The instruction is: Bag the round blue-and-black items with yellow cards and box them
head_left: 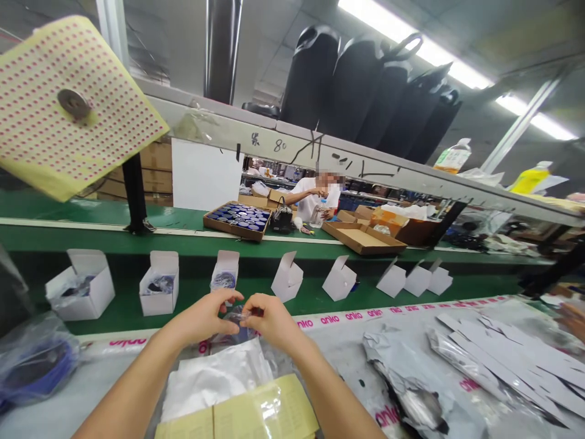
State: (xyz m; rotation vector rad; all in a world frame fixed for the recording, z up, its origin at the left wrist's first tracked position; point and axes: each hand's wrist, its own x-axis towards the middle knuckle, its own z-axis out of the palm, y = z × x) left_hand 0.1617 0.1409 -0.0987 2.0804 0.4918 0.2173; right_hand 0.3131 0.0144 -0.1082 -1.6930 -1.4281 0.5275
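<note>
A clear plastic bag (234, 315) with something dark bluish inside is between my two hands, above the near edge of the green bench. My right hand (270, 318) pinches the bag with thumb and fingertips. Curved around its other side is my left hand (204, 317), thumb and forefinger on the plastic. What the bag contains is mostly hidden by my fingers. Just beyond them stands an open white box (225, 263) with a plastic-wrapped blue item inside. Below my hands lie white plastic sheets (219, 372) and a stack of yellow printed papers (256, 411).
Several open white boxes (159, 281) line the green bench (192, 247). At left lies a bagged blue roll (39, 369). Crumpled packaging (406, 378) and white cards (516, 360) lie right. A tray of blue discs (237, 219) sits behind; a person (315, 198) works across. A shelf (219, 128) crosses overhead.
</note>
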